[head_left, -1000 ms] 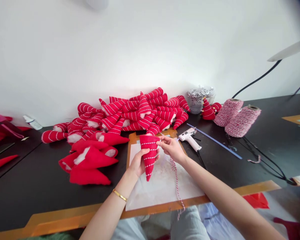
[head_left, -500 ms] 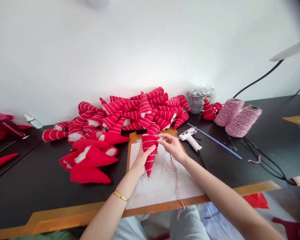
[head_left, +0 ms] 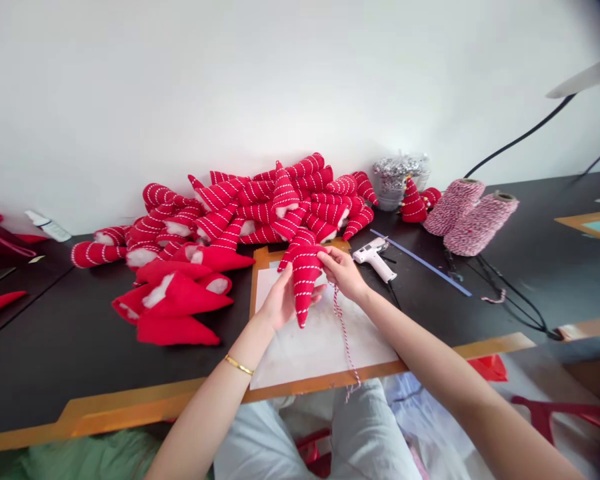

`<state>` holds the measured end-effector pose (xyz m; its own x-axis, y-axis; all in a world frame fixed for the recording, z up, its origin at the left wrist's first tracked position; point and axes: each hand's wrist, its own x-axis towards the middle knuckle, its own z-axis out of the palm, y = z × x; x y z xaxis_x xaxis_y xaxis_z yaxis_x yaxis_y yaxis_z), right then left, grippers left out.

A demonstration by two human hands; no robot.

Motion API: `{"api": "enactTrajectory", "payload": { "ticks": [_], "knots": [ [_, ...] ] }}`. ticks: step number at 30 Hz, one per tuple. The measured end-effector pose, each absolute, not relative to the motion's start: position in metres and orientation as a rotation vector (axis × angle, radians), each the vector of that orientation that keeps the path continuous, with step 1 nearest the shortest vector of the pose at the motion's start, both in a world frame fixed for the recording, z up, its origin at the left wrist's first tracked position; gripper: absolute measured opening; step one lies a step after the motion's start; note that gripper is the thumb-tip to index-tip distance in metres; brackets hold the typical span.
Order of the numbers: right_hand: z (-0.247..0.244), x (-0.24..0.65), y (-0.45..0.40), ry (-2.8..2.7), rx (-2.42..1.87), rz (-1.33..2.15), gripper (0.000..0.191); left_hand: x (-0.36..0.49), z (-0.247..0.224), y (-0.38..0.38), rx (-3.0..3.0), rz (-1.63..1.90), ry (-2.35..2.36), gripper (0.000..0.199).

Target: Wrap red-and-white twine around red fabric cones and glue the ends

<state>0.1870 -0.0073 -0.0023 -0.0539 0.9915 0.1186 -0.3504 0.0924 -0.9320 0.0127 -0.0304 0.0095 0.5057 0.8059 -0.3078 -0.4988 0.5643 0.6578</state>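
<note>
Left hand (head_left: 279, 303): grips red cone (head_left: 307, 265) from side
Right hand (head_left: 343, 272): pinches at wide end
Change: left thumb (head_left: 287, 272) has left the front, more winding (head_left: 305, 283) is visible

The red felt cone spiralled with white-dashed cord (head_left: 305, 280) has been turned and now shows at a different angle. The thumb of the left grip (head_left: 279, 301), earlier across its front, has drawn back to its left edge. The view has tipped down: more pale-blue trousers (head_left: 365, 423), green cloth (head_left: 80, 460) near left and red bars (head_left: 540, 408) near right now appear.
</note>
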Motion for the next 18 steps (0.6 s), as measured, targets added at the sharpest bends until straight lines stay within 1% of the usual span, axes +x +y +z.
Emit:
{"api": "enactTrajectory", "payload": {
  "ticks": [3, 5, 8, 12, 16, 18],
  "knots": [
    [-0.002, 0.193, -0.002, -0.909, -0.819, 1.277, 0.043, 0.014, 0.007, -0.029, 0.548, 0.789, 0.600, 0.043],
    [-0.002, 0.198, 0.001, -0.837, -0.833, 1.238, 0.045, 0.014, 0.005, -0.027, 0.553, 0.836, 0.630, 0.040],
    [-0.004, 0.205, 0.006, -0.773, -0.845, 1.204, 0.046, 0.014, 0.004, -0.023, 0.571, 0.931, 0.646, 0.046],
    [-0.007, 0.212, 0.011, -0.712, -0.813, 1.185, 0.053, 0.012, 0.003, -0.021, 0.636, 0.930, 0.593, 0.051],
    [-0.008, 0.216, 0.014, -0.688, -0.817, 1.177, 0.058, 0.013, 0.002, -0.023, 0.744, 0.939, 0.625, 0.064],
    [-0.008, 0.216, 0.014, -0.702, -0.839, 1.169, 0.059, 0.014, 0.002, -0.025, 0.775, 0.941, 0.645, 0.064]
  ]
}}
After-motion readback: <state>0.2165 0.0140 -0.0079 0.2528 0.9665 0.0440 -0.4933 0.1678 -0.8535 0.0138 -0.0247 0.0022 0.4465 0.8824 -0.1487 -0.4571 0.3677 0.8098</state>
